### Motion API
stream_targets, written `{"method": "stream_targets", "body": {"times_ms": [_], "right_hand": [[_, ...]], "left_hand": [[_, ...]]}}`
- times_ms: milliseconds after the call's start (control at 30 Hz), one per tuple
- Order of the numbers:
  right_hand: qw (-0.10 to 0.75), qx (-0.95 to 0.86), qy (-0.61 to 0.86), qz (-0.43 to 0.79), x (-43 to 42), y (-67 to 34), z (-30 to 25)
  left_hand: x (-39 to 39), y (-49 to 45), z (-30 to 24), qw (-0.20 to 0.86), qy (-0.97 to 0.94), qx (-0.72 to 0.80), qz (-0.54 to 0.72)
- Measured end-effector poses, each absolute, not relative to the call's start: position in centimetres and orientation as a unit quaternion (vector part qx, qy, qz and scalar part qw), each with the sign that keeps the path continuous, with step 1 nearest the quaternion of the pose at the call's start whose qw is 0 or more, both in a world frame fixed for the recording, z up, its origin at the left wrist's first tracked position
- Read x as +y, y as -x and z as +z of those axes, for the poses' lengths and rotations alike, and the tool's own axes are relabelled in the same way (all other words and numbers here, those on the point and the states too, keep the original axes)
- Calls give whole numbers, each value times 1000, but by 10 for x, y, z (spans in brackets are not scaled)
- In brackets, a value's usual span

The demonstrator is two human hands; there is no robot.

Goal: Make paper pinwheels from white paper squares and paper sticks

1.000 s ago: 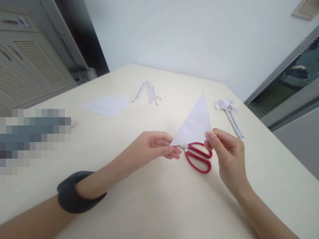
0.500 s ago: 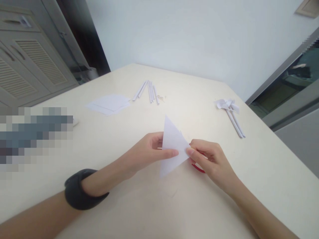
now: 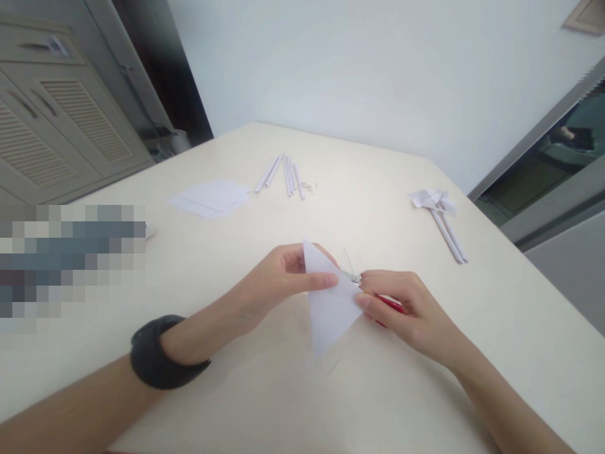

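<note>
A folded white paper triangle (image 3: pixel 326 315) is held up between my two hands above the table. My left hand (image 3: pixel 293 271) grips it from the left, thumb on the front face and fingers behind. The right-hand corner is pinched between the thumb and fingers of my right hand (image 3: pixel 401 309). Scissors with red handles (image 3: pixel 391 304) show behind the paper and beneath my right hand, their metal pivot just above the paper's edge. Most of the scissors is hidden, and I cannot tell whether my right fingers touch them.
White paper sheets (image 3: pixel 208 198) lie at the back left of the table. Several rolled paper sticks (image 3: pixel 289 176) and small rubber bands (image 3: pixel 309 187) are at the back middle. To the right are paper pinwheels (image 3: pixel 435 200) on sticks. A blurred-out object (image 3: pixel 70 252) is at the left.
The paper triangle has tilted, its top point lower and its bottom point lower and further right. Both hands still hold it. More of the scissors' pivot and handles shows.
</note>
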State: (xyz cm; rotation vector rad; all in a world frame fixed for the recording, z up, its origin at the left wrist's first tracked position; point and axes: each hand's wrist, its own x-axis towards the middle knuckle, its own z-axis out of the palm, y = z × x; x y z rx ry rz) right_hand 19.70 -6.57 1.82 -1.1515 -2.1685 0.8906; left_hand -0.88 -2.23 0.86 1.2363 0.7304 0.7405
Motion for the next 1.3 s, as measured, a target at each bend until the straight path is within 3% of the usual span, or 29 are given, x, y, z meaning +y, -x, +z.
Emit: {"method": "stream_targets", "body": {"times_ms": [1300], "right_hand": [[244, -802, 446, 314, -62, -202, 21]], "left_hand": [[-13, 19, 8, 638, -569, 373, 360]]}}
